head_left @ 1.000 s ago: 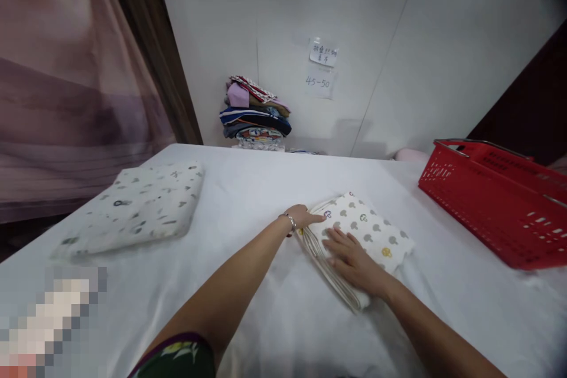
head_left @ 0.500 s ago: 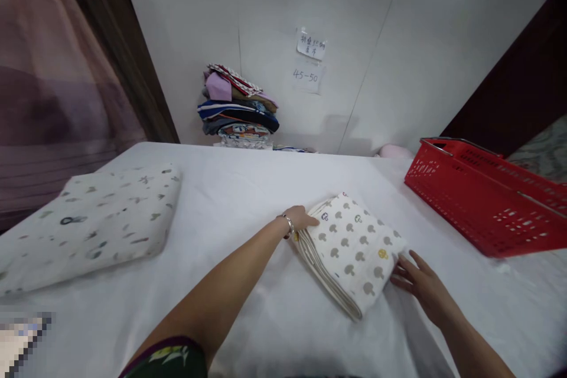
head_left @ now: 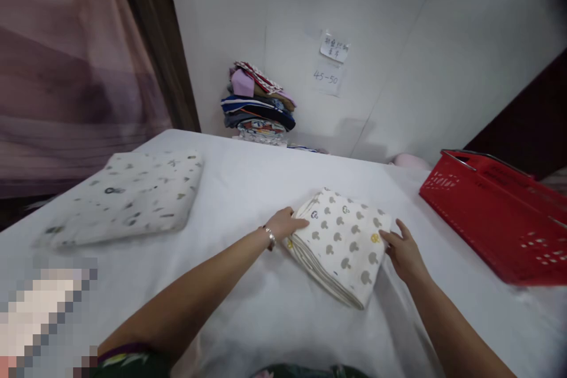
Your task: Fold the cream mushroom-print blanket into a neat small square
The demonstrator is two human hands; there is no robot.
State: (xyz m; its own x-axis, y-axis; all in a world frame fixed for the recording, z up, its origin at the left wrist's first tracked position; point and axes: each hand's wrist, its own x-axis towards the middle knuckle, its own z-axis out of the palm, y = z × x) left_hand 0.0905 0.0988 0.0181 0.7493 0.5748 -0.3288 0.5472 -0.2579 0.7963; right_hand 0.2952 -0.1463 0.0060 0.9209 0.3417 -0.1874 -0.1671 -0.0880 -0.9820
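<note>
A folded white cloth [head_left: 341, 236] with grey mushroom prints and a few yellow and dark ones lies at an angle on the white-covered table. Its stacked layers show along the near left edge. At its left corner, my left hand [head_left: 283, 224] is closed on the cloth, thumb on top and the other fingers partly hidden. My right hand [head_left: 404, 251] holds the right edge, one digit over the top surface and another raised away from it. Which fingers are under the edge I cannot see.
A larger folded cloth [head_left: 146, 201] with scattered prints lies on the left of the table [head_left: 239, 189]. The red basket [head_left: 491, 212] stands at the right. Behind the table's far edge rises a stack of folded fabrics [head_left: 259, 106] against the wall.
The view has shifted, so the table things sit differently in it. My right hand has come up along the mushroom cloth's right edge and closed on it. My left hand keeps the left corner.
</note>
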